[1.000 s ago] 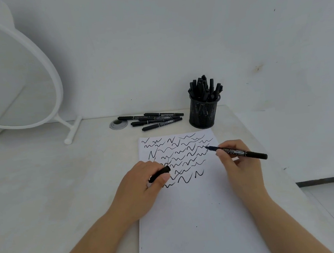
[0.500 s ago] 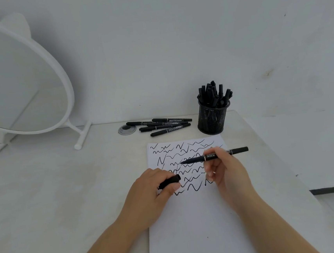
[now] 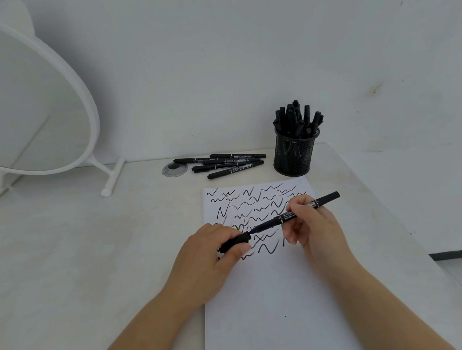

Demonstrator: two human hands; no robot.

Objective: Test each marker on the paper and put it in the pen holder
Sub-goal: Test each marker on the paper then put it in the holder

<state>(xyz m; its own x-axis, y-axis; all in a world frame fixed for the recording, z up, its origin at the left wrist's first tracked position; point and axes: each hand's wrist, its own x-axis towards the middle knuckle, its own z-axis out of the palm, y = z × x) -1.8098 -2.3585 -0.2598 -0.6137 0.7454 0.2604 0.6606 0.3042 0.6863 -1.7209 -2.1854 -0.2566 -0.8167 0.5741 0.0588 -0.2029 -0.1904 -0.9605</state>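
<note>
A white sheet of paper [image 3: 276,306] lies on the table, its upper half covered in black squiggles. My right hand [image 3: 317,231] grips a black marker [image 3: 295,213] above the paper, tip pointing left. My left hand [image 3: 212,258] pinches the marker's black cap [image 3: 235,242], and the tip meets the cap's open end. A black mesh pen holder [image 3: 295,153] full of black markers stands beyond the paper's top right corner. Several loose black markers [image 3: 228,163] lie at the back, left of the holder.
A round white-framed mirror [image 3: 18,91] on a stand fills the back left. A small round grey disc [image 3: 175,169] lies beside the loose markers. The table's right edge [image 3: 391,210] runs diagonally close to my right hand, with floor beyond it.
My right hand turned the marker and swung its tip left, bringing it to the cap held in my left hand. The camera view shifted slightly.
</note>
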